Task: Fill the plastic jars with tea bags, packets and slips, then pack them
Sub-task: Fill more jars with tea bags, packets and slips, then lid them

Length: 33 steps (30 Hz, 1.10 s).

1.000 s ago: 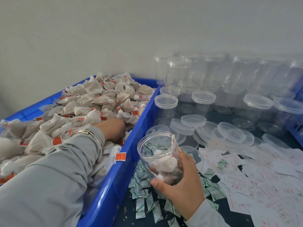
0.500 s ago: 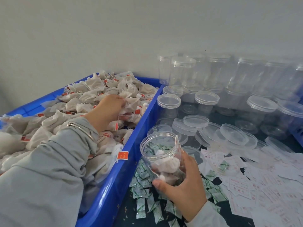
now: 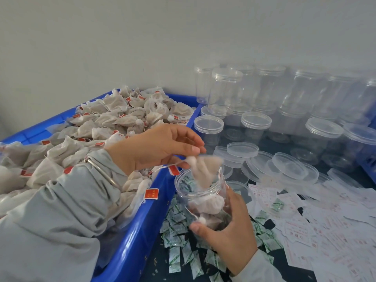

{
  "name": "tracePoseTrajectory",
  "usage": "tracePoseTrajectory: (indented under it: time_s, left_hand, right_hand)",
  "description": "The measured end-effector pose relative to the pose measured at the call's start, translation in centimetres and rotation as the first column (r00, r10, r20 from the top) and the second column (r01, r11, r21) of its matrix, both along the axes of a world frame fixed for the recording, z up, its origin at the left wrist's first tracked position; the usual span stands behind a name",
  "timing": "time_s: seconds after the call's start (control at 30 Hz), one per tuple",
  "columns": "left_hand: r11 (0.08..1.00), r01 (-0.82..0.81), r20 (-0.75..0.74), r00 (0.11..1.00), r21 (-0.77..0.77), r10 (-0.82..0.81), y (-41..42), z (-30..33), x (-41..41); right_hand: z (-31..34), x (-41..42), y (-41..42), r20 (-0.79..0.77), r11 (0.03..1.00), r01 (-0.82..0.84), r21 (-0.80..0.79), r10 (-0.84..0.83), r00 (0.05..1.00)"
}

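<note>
— Where does the jar stand in this frame?

— An open clear plastic jar (image 3: 200, 197) sits in the person's right hand (image 3: 230, 239), fingers and thumb wrapped round its lower wall, just right of the blue crate (image 3: 140, 226). Tea bags already lie in its bottom half.

— And the other hand?

— The left hand (image 3: 160, 148) pinches a single tea bag (image 3: 205, 169) by its knotted top, directly above the jar's mouth; the bag is blurred, its lower tip at the rim. Its string and red tag (image 3: 174, 170) trail back toward the crate. A metal bangle (image 3: 101, 169) circles the grey-sleeved wrist.

— What surrounds them?

— The crate at left is heaped with tea bags (image 3: 114, 119) bearing red tags. Under and beside the jar, green-and-white packets (image 3: 179, 237) are scattered on the dark table (image 3: 158, 265). To the right spread white slips printed in red (image 3: 317, 237). Behind them lie loose clear lids (image 3: 242, 149), and farther back, against the wall, stand rows of empty lidded jars (image 3: 256, 123), some stacked.
</note>
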<state>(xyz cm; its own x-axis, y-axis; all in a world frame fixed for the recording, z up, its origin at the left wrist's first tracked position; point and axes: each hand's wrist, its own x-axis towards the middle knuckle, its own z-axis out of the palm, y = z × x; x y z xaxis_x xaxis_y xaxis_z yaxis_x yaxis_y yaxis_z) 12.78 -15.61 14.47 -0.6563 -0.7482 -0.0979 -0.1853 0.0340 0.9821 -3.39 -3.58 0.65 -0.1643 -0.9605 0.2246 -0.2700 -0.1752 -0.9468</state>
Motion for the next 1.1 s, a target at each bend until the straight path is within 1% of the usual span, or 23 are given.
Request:
tracePoseTrajectory:
  time_s: [0.07,0.13,0.2,0.27,0.3,0.33,0.37,0.4,0.43,0.47,0.5,0.53,0.57,0.6,0.63,0.87,0.97,1.03,1.1]
  left_hand:
    - [1.0,0.001,-0.002,1.0,0.003,-0.001,0.0,0.0,0.1]
    - [0.998,-0.061,-0.042,0.997,-0.006,0.061,-0.3,0.3,0.4]
    - [0.977,-0.21,-0.122,0.971,-0.03,0.205,-1.0,0.6,0.9]
    - [0.914,-0.404,-0.189,0.901,-0.037,0.391,-2.1,0.7,1.9]
    - [0.871,-0.486,-0.177,0.866,-0.072,0.468,-2.7,0.6,2.4]
    - [0.819,-0.55,-0.12,0.835,-0.161,0.537,-3.4,0.2,2.9]
    - [0.755,-0.574,-0.007,0.797,-0.316,0.604,-3.9,-0.2,3.3]
    - [0.693,-0.517,0.145,0.739,-0.503,0.657,-4.4,-0.8,3.7]
    - [0.656,-0.382,0.309,0.656,-0.651,0.689,-4.8,-1.5,4.1]
    - [0.665,-0.219,0.466,0.561,-0.714,0.685,-5.0,-2.1,4.4]
    - [0.709,-0.077,0.606,0.46,-0.701,0.649,-5.1,-2.7,4.6]
    - [0.765,0.019,0.719,0.359,-0.643,0.595,-5.1,-3.2,4.8]
    - [0.812,0.071,0.794,0.276,-0.579,0.542,-5.0,-3.5,5.0]
    - [0.841,0.092,0.834,0.22,-0.534,0.506,-4.9,-3.6,5.2]
    - [0.852,0.094,0.849,0.192,-0.515,0.492,-4.9,-3.6,5.4]
    - [0.817,0.08,0.817,0.151,-0.571,0.556,-5.2,-3.4,5.5]
    - [0.801,0.087,0.804,0.126,-0.593,0.582,-5.5,-3.2,5.5]
    - [0.772,0.036,0.768,0.147,-0.634,0.624,-5.8,-2.9,5.7]
    - [0.699,-0.031,0.68,0.208,-0.714,0.704,-6.2,-2.6,5.6]
  right_hand:
    - [0.0,0.0,0.0,-0.01,1.0,0.007,0.01,-0.007,1.0]
    - [-0.1,0.0,0.1,-0.05,1.0,0.002,0.009,-0.002,0.999]
    - [-0.2,-0.1,0.1,-0.044,1.0,0.001,0.001,-0.001,0.999]
    - [-0.1,0.0,0.1,-0.016,1.0,0.005,-0.006,-0.006,1.0]
    - [-0.1,0.0,0.0,-0.01,1.0,0.002,-0.009,-0.002,1.0]
    - [-0.1,0.0,0.0,-0.007,1.0,-0.004,-0.007,0.004,1.0]
    - [0.0,0.0,0.1,-0.005,1.0,-0.009,-0.004,0.009,1.0]
    - [0.0,0.0,0.1,-0.001,1.0,-0.015,-0.001,0.015,1.0]
    - [0.0,0.0,0.2,-0.001,1.0,-0.02,0.004,0.02,1.0]
    - [0.1,0.0,0.2,-0.006,1.0,-0.027,0.008,0.027,1.0]
    - [0.1,0.1,0.3,-0.011,0.999,-0.032,0.01,0.032,0.999]
    - [0.2,0.1,0.3,-0.013,0.999,-0.035,0.009,0.035,0.999]
    - [0.2,0.1,0.4,-0.008,0.999,-0.035,0.006,0.035,0.999]
    - [0.3,0.1,0.4,0.003,0.999,-0.035,0.003,0.035,0.999]
    - [0.3,0.1,0.3,0.013,0.999,-0.035,0.001,0.035,0.999]
    - [0.4,0.0,0.2,-0.013,1.0,-0.019,0.001,0.019,1.0]
    - [0.3,0.0,0.1,0.0,1.0,-0.014,-0.006,0.014,1.0]
    - [0.4,0.0,0.1,-0.004,1.0,-0.013,-0.009,0.013,1.0]
    - [0.4,0.0,0.1,-0.012,1.0,-0.016,-0.008,0.015,1.0]
